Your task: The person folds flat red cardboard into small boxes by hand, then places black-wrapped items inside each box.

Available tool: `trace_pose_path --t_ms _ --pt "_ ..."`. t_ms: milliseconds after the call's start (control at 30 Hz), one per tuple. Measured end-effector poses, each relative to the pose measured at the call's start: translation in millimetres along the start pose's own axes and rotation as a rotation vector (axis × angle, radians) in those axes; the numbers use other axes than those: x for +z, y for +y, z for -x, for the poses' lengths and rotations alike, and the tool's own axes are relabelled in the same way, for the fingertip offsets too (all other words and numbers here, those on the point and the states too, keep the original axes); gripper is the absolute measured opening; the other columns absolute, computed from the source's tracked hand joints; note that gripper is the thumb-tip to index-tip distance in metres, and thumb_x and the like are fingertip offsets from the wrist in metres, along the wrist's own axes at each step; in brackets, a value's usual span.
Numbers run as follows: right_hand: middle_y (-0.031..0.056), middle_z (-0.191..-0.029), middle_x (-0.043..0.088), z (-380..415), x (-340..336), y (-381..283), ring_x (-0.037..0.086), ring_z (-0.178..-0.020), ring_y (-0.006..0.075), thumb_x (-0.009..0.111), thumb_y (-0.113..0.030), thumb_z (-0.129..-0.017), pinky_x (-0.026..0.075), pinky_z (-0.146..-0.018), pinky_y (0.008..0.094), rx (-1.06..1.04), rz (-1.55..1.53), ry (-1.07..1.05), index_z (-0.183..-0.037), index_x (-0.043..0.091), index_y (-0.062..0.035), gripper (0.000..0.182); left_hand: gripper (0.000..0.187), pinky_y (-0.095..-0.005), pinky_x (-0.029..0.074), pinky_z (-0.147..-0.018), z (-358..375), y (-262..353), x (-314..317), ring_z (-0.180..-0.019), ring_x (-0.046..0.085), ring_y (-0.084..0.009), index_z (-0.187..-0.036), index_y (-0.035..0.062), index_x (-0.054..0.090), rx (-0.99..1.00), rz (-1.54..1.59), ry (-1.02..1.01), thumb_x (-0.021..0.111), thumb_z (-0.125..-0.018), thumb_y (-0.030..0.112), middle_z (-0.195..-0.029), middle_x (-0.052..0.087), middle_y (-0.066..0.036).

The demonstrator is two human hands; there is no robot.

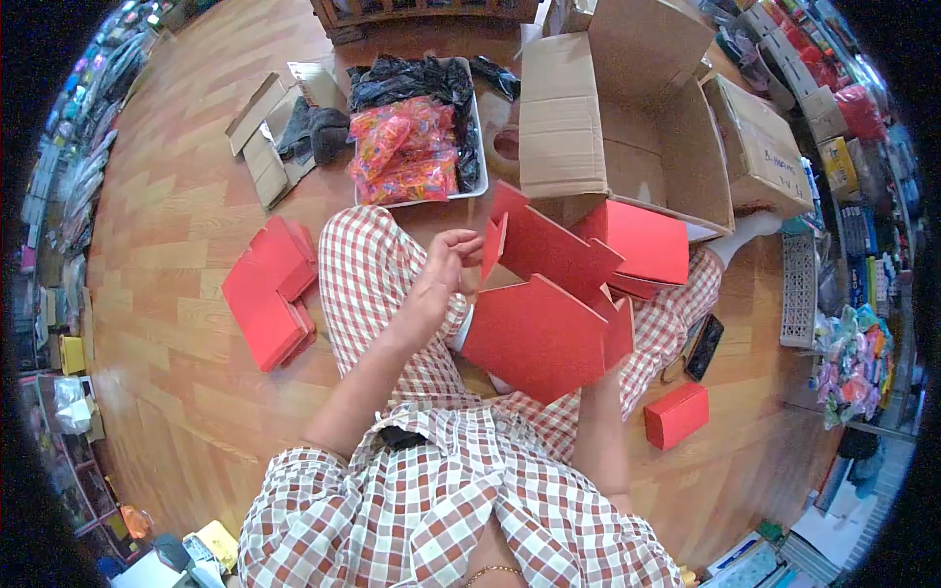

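An unfolded red cardboard box (537,338) with raised flaps is held in front of my body, above my crossed legs. At its left edge is my left hand (449,269), raised, with its fingers apart. The red card hides my right hand, and only the forearm shows below the box's right side. Flat red cardboard pieces (267,294) lie stacked on the floor to the left. Behind the held box, more red card (642,240) rests by my right leg. A small closed red box (676,416) sits on the floor at the right.
A tray (480,147) holds orange packets (402,147) and black plastic. An open carton (559,118) stands at the back, beside a closed carton (755,132). A phone (705,348) lies right of my leg. Stocked shelves line both sides.
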State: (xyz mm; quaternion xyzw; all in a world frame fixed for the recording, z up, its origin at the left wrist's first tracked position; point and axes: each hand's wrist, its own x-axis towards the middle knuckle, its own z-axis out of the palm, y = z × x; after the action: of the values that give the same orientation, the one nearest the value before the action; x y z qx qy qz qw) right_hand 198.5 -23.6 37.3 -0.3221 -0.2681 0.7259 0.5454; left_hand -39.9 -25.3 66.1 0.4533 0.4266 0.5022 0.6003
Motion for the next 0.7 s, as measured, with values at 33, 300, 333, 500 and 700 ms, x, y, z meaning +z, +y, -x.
trace_pose_path --t_ms 33,300,333,500,700 --pt "0.009 -0.14 0.039 -1.6 0.5 -2.1 0.04 -0.126 0.0259 0.03 -0.064 -0.09 0.037 -0.099 0.0401 0.071 0.021 -0.005 -0.142 0.026 -0.0061 0.078 0.046 -0.032 0.034 -0.099 0.3 -2.5 -1.6 -0.119 0.042 -0.0189 -0.134 0.0042 0.033 -0.059 -0.017 0.029 0.038 -0.099 0.034 -0.126 0.045 -0.013" --pt "0.0063 -0.103 0.054 -14.1 8.7 26.1 0.052 -0.098 0.0163 0.025 -0.064 -0.092 0.041 -0.087 0.0319 0.209 0.297 -0.039 -0.131 0.042 -0.0063 0.072 0.043 -0.0313 0.026 -0.105 -1.1 -15.9 -14.9 -0.123 0.037 -0.0202 -0.134 0.0064 0.041 -0.059 -0.514 0.067 0.046 -0.092 0.02 -0.129 0.044 -0.008" --pt "0.0064 -0.104 0.054 -12.0 16.6 25.6 0.052 -0.098 0.0163 0.025 -0.062 -0.093 0.041 -0.087 0.0318 0.199 0.263 -0.024 -0.13 0.043 -0.0069 0.069 0.043 -0.0305 0.029 -0.102 -6.0 -28.9 -18.5 -0.117 0.042 -0.0186 -0.132 0.0059 0.043 0.145 -0.542 0.098 0.047 -0.09 0.014 -0.124 0.047 -0.007" --pt "0.0085 -0.114 0.053 -20.9 3.7 36.5 0.051 -0.106 0.0182 0.025 -0.057 -0.095 0.039 -0.094 0.0336 0.108 0.248 -0.05 -0.13 0.042 -0.0051 0.066 0.037 -0.0267 0.043 -0.087 -6.9 -20.5 -30.9 -0.101 0.05 -0.01 -0.124 0.0048 0.047 -0.237 -0.058 -0.005 0.053 -0.089 0.015 -0.115 0.052 -0.003" --pt "0.0111 -0.125 0.05 -10.8 26.3 0.3 0.045 -0.119 0.0217 0.027 -0.053 -0.097 0.032 -0.102 0.0364 -0.034 0.409 0.143 -0.132 0.041 -0.0038 0.062 0.033 -0.0259 0.049 -0.079 -6.9 -24.1 -38.0 -0.086 0.06 -0.0118 -0.111 0.0016 0.057 -0.486 0.173 0.076 0.058 -0.09 0.028 -0.097 0.064 -0.004"
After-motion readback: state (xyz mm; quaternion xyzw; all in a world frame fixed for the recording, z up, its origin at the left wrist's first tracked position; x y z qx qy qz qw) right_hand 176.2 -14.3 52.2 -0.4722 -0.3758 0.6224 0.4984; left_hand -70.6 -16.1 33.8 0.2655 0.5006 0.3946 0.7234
